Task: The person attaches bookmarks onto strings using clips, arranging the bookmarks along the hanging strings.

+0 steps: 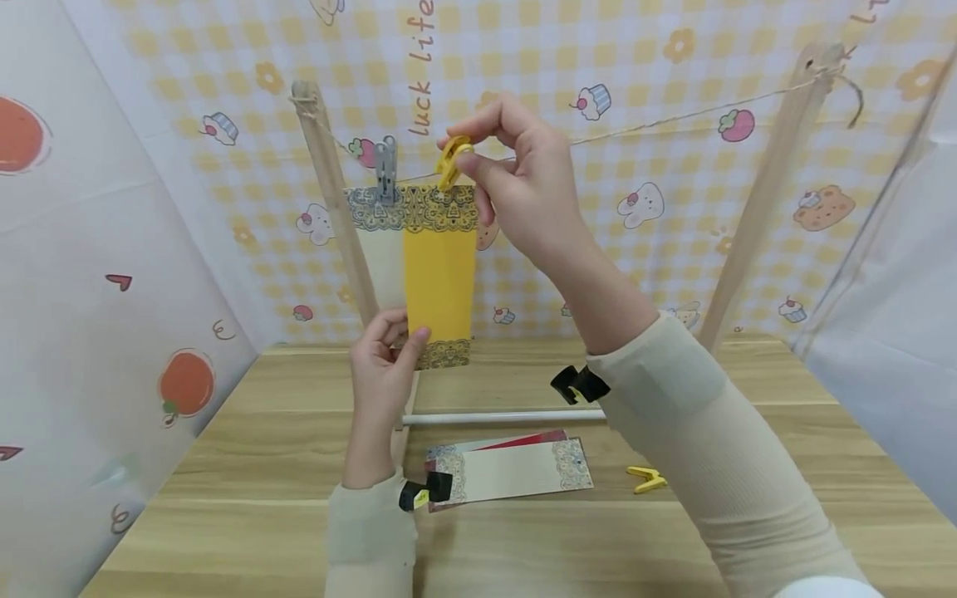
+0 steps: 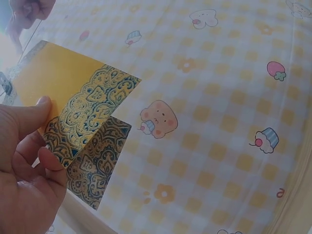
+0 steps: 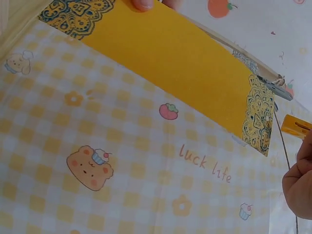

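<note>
My left hand (image 1: 385,365) pinches the lower left edge of a yellow card (image 1: 439,282) with dark lace patterns at both ends, its thumb lying on the front. The card stands upright, its top edge at the twine (image 1: 635,129). My right hand (image 1: 531,178) pinches a yellow clothespin (image 1: 452,162) between thumb and forefinger, the clip's tip overlapping the card's top edge in the head view. Just left, a grey clothespin (image 1: 385,170) grips a cream card (image 1: 380,257) on the twine. The yellow card partly hides this one.
Two wooden posts (image 1: 770,199) carry the twine, with a white rod (image 1: 501,418) low between them. A small stack of patterned cards (image 1: 516,469) lies on the wooden table (image 1: 247,465). Another yellow clothespin (image 1: 645,479) lies right of it. A checkered cloth (image 1: 568,249) hangs behind.
</note>
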Action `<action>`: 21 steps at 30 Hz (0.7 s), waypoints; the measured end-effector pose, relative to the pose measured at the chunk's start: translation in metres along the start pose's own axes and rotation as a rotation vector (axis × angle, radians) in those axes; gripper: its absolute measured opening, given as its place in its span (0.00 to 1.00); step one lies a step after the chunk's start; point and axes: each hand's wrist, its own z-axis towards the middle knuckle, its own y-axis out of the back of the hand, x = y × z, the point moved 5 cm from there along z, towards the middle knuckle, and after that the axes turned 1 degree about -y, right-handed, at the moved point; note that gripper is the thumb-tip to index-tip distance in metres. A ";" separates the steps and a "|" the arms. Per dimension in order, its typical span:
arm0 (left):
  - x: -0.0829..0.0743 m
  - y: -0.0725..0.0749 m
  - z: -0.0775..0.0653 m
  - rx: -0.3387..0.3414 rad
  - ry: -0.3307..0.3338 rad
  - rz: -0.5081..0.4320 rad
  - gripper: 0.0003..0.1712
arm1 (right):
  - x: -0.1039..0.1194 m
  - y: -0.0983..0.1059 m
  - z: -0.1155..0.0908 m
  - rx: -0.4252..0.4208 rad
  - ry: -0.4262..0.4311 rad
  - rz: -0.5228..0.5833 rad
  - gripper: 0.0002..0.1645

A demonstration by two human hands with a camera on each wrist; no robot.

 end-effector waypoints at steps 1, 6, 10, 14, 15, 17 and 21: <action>0.000 -0.001 0.000 0.003 0.002 0.000 0.12 | 0.000 -0.001 0.002 0.002 -0.009 -0.011 0.07; 0.001 -0.003 0.000 0.013 0.000 -0.001 0.12 | 0.001 -0.003 0.009 -0.012 -0.052 -0.133 0.07; 0.002 -0.003 0.000 0.008 -0.003 0.007 0.12 | 0.000 -0.003 0.013 -0.027 -0.082 -0.191 0.08; 0.005 -0.003 0.000 0.003 0.003 0.014 0.12 | 0.001 -0.003 0.016 -0.044 -0.099 -0.198 0.08; 0.005 -0.003 0.000 0.003 0.006 0.020 0.12 | 0.002 -0.003 0.017 -0.051 -0.098 -0.196 0.08; 0.006 -0.003 0.000 0.005 0.013 0.027 0.12 | 0.003 -0.002 0.018 -0.065 -0.093 -0.193 0.08; 0.005 -0.004 -0.001 0.008 0.022 0.041 0.12 | 0.005 -0.004 0.021 -0.063 -0.083 -0.207 0.08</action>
